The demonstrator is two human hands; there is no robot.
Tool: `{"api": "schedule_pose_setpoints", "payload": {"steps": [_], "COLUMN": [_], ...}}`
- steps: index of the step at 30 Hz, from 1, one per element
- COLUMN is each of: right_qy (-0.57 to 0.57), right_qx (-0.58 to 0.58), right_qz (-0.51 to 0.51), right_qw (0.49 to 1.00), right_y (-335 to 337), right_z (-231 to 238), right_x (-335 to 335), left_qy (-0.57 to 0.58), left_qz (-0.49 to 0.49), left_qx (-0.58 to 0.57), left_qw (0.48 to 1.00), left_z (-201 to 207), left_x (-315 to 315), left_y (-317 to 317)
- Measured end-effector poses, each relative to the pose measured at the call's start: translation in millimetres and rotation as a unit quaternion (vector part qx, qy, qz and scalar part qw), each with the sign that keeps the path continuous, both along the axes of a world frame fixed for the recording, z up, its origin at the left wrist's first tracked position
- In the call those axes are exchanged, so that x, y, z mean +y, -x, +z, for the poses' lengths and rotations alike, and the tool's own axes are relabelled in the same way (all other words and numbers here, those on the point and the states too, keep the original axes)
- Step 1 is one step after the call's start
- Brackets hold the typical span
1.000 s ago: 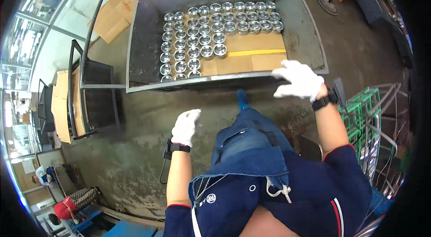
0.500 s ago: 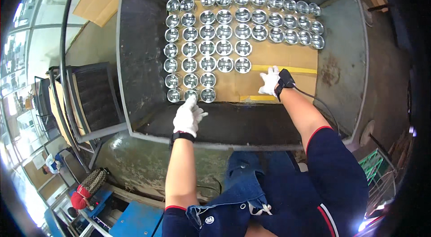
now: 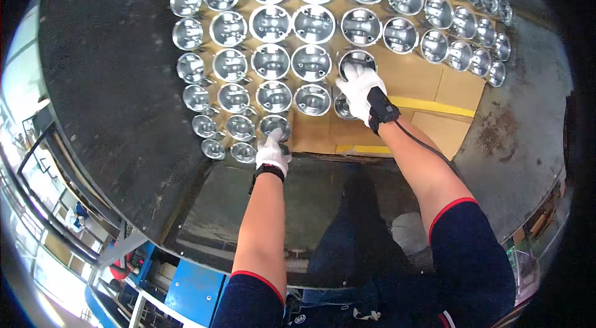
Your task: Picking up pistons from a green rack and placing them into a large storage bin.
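Shiny round metal cups (image 3: 313, 24) stand mouth up in rows on brown cardboard (image 3: 313, 132) inside a dark metal bin. My left hand (image 3: 272, 153), in a white glove, is at the near end of the third column. Its fingers reach over the rim of one cup (image 3: 275, 123), and a second cup beneath the hand is mostly hidden. My right hand (image 3: 360, 92), also gloved, bends over the fifth column. Its fingertips are at a cup (image 3: 357, 61); another cup (image 3: 343, 106) shows partly under the palm. Both hands look closed on cups, though the gloves hide the exact grip.
The bin's dark left wall (image 3: 112, 80) and stained right wall (image 3: 521, 129) rise around the cups. Yellow tape (image 3: 434, 106) runs across the cardboard at right. A cable (image 3: 422, 142) trails from my right wristband. A blue cabinet (image 3: 192, 287) stands outside, lower left.
My view has come closer over the bin. My right hand has moved left from bare cardboard onto the fifth column. The left hand has shifted from the second column to the third.
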State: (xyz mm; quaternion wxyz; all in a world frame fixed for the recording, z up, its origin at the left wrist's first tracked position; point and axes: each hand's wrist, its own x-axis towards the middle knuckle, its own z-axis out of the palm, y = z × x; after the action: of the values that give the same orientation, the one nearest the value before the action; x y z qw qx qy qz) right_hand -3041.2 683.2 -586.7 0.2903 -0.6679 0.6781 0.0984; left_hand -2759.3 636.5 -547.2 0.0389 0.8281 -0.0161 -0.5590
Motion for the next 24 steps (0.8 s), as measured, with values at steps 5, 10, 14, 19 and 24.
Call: {"api": "schedule_pose_setpoints", "payload": {"steps": [5, 10, 14, 19, 24], "right_qy": [0.02, -0.04, 0.017, -0.003, -0.076], "right_qx": [-0.04, -0.027, -0.036, 0.026, 0.019], "right_qz": [-0.035, -0.096, -0.049, -0.201, -0.195], "right_qw": [0.998, 0.994, 0.998, 0.979, 0.978], "right_y": [-50, -18, -17, -22, 8], "right_z": [-4, -45, -8, 7, 56], "right_x": [-46, 7, -14, 7, 117], "left_qy": [0.117, 0.012, -0.037, 0.021, 0.059], "left_qz": [-0.099, 0.1, -0.244, -0.481, -0.51], "left_qx": [0.046, -0.041, -0.06, 0.019, 0.157], "left_qw": [0.987, 0.994, 0.967, 0.876, 0.843], "left_z": [-78, -61, 0, 104, 231], "left_x": [-15, 6, 14, 31, 47], "left_y": [-156, -25, -21, 10, 23]}}
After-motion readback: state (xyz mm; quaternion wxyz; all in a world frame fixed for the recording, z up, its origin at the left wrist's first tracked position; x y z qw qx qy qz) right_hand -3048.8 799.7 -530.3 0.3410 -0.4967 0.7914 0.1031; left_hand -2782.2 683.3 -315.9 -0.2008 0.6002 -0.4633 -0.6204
